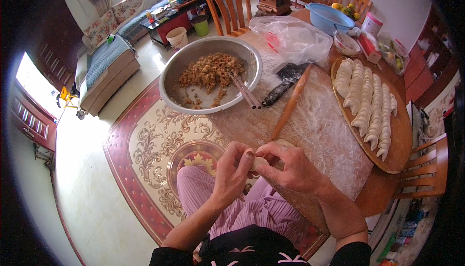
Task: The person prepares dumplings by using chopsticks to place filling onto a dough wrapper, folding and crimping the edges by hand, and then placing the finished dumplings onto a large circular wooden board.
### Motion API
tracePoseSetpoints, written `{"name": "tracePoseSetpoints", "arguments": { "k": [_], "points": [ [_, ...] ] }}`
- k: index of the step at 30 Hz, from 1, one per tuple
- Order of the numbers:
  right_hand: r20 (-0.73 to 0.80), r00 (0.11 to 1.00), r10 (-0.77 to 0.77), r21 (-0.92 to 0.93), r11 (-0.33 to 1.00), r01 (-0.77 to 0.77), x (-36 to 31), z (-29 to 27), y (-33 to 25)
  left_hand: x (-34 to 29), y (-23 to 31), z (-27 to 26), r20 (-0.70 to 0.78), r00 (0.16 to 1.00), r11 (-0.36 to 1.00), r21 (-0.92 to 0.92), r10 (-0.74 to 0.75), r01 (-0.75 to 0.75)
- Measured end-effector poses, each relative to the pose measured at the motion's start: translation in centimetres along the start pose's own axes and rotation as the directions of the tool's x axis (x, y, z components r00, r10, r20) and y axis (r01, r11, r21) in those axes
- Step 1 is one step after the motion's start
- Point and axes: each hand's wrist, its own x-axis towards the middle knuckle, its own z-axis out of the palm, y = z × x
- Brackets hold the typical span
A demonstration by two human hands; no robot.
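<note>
Close in front of me, my left hand (233,167) and my right hand (292,165) are both closed on a small pale dumpling (258,163). Thumbs and fingers pinch its dough from either side, and they hide most of it. Behind my right fingers a bit of flat dough (285,143) shows at the edge of the floured board (319,121). A wooden rolling pin (292,100) lies just beyond my hands. Farther left stands a wide metal basin (167,89) with minced filling (208,72) and a pair of chopsticks (242,88) leaning in it.
Rows of shaped dumplings (373,104) cover a round wooden tray (403,137) at the right. A cleaver (290,72) lies beyond the rolling pin, near a clear plastic bag (295,38). Farther back are a blue basin (329,20) and a bowl (346,44). A wooden chair (426,167) stands right.
</note>
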Motion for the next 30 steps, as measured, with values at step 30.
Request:
{"name": "tracePoseSetpoints", "arguments": {
  "k": [30],
  "points": [
    [-0.45,0.824,-0.343,-0.35,0.917,0.191,0.0,1.3,0.3,0.3,-0.1,3.5,-0.077,0.943,0.943,0.1,0.324,-0.316]
  ]
}}
